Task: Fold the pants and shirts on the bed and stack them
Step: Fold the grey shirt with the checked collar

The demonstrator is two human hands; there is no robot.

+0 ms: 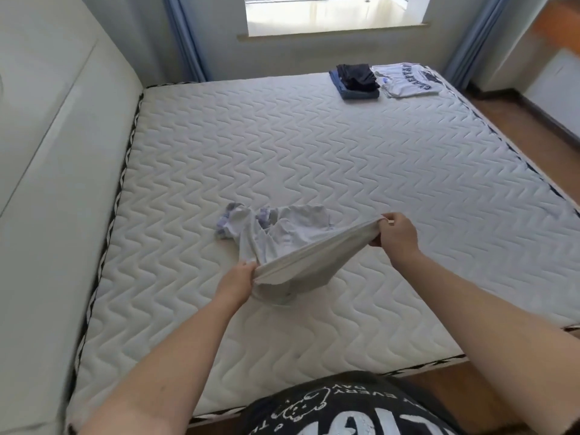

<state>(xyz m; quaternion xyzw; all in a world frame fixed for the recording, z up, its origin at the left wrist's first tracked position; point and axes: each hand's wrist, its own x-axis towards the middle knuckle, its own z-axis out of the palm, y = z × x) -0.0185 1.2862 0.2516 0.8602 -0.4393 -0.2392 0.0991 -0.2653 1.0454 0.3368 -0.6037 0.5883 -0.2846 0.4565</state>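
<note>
Two folded piles, dark pants (356, 80) and a white shirt (408, 80), already sat at the bed's (314, 146) far right corner. Left hand (236, 282) and right hand (396, 233) pinched the last grey shirt (292, 246), stretched mid-bed, still unfolded.

You have just one camera, and it sits up on your head. It looks forward and down over the bed (314, 152), close above your arms, with the window (329, 14) far ahead at the top.
</note>
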